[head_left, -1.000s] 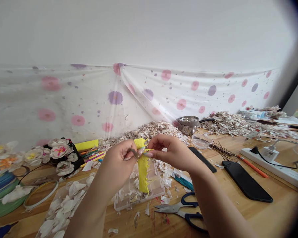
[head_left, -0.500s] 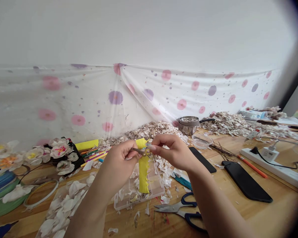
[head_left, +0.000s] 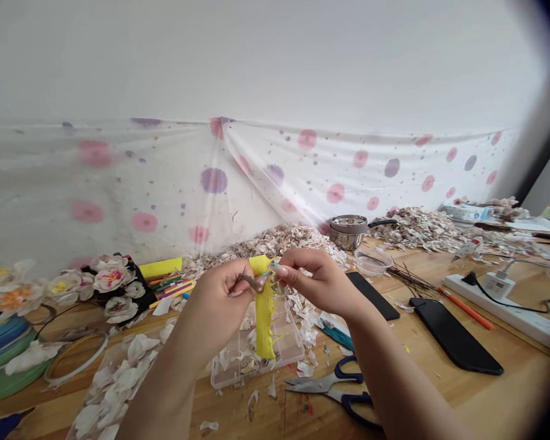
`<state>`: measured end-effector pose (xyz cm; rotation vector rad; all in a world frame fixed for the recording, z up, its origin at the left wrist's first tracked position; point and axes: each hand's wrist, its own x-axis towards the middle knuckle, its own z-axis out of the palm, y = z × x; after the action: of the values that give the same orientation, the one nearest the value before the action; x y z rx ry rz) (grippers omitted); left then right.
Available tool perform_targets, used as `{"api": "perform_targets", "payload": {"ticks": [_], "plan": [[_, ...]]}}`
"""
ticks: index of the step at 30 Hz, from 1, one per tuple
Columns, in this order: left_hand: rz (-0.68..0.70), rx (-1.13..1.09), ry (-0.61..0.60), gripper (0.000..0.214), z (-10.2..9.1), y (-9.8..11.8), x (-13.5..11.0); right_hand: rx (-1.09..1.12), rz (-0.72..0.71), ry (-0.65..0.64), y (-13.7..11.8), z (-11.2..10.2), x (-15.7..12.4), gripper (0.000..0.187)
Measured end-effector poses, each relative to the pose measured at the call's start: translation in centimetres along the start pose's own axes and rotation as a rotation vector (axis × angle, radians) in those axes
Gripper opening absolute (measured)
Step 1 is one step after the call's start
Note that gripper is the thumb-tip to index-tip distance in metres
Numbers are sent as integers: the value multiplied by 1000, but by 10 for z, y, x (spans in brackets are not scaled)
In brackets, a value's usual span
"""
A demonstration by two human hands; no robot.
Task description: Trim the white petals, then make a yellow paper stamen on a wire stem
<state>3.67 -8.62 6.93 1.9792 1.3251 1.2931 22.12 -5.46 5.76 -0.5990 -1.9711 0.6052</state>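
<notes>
Slightly the hands have shifted since the earlier frame. Fingers of the left hand [head_left: 215, 308] and right hand [head_left: 321, 281] are pinching a small grey piece [head_left: 256, 282] at the yellow crepe paper strip [head_left: 264, 324], which hangs above a clear plastic box [head_left: 282, 360] on the bench [head_left: 440, 397].

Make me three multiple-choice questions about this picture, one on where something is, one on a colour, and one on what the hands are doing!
1. Where are the black-handled scissors?
A. In the steel bowl
B. On the wooden table
C. On the power strip

2. What colour is the paper strip between the hands?
A. Pink
B. Yellow
C. Blue

3. What are the left hand and right hand doing?
A. Lying flat on the table
B. Lifting a bowl
C. Pinching at the strip's top, above the table

Answers:
1. B: they lie on the wood beside the clear plastic box.
2. B: the strip shows bright yellow.
3. C: both hands are raised, their fingers meeting there.
</notes>
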Motion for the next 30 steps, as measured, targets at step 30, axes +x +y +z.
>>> {"api": "perform_targets", "payload": {"ticks": [30], "plan": [[63, -28, 4, 39, -7, -2, -11, -109, -265, 19, -1, 6, -2, 24]]}}
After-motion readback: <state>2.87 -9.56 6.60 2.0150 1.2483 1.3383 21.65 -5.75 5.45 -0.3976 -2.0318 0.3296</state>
